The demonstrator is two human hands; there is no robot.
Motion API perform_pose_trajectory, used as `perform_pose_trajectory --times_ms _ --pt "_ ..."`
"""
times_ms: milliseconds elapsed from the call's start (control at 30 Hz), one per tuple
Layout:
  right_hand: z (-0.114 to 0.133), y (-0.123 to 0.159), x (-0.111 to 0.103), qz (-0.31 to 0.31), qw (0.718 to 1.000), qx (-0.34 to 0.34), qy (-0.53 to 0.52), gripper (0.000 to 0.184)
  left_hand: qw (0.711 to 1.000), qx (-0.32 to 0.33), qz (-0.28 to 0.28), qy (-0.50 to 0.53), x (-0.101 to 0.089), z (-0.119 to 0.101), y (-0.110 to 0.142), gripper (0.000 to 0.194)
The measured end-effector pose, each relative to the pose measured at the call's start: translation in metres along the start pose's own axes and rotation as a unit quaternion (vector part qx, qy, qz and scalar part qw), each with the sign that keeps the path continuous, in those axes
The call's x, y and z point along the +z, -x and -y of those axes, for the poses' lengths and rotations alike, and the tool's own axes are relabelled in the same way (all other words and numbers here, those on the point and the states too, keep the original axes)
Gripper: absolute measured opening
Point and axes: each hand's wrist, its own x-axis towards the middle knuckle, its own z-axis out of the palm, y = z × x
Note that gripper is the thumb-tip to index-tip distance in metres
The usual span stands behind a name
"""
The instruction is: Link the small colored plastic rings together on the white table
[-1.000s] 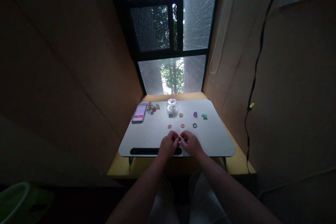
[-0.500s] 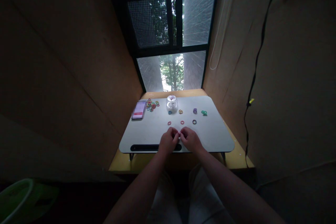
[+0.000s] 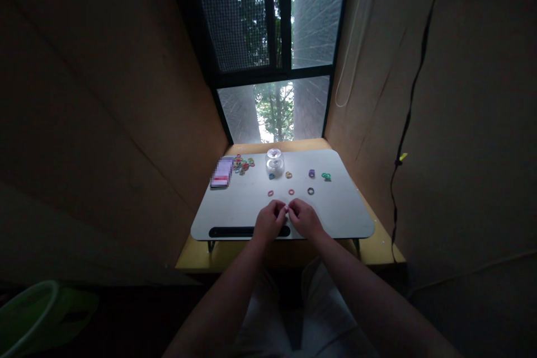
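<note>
My left hand (image 3: 269, 219) and my right hand (image 3: 305, 217) meet fingertip to fingertip over the near middle of a grey lap table (image 3: 344, 207). Both are curled in a pinch on a tiny pale-pink thing (image 3: 287, 211) between them, too small to name. Just beyond my fingers lie three small coloured rings in a row (image 3: 291, 192). Farther back sit a blue ring (image 3: 272, 176), an orange ring (image 3: 288, 175), a purple ring (image 3: 311, 173) and a green ring (image 3: 326, 177).
A clear domed jar (image 3: 274, 162) stands at the table's back middle. A heap of several coloured rings (image 3: 243, 164) and a phone (image 3: 221, 173) lie at the back left. A window (image 3: 272, 50) rises behind, board walls close both sides, and a green tub (image 3: 37, 313) sits lower left.
The view has tilted slightly, so the table sits a little higher in frame. My hands stay together in the same pinch; nothing on the table has moved.
</note>
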Motion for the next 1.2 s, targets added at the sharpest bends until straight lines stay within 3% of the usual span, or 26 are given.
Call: perform_pose_trajectory --times_ms 1200 --pt "-0.0067 -0.0018 0.0009 0.004 0.998 0.041 -0.049 0.012 1.000 -0.016 0.005 -0.021 0.0016 0.0032 -0.0036 0.016"
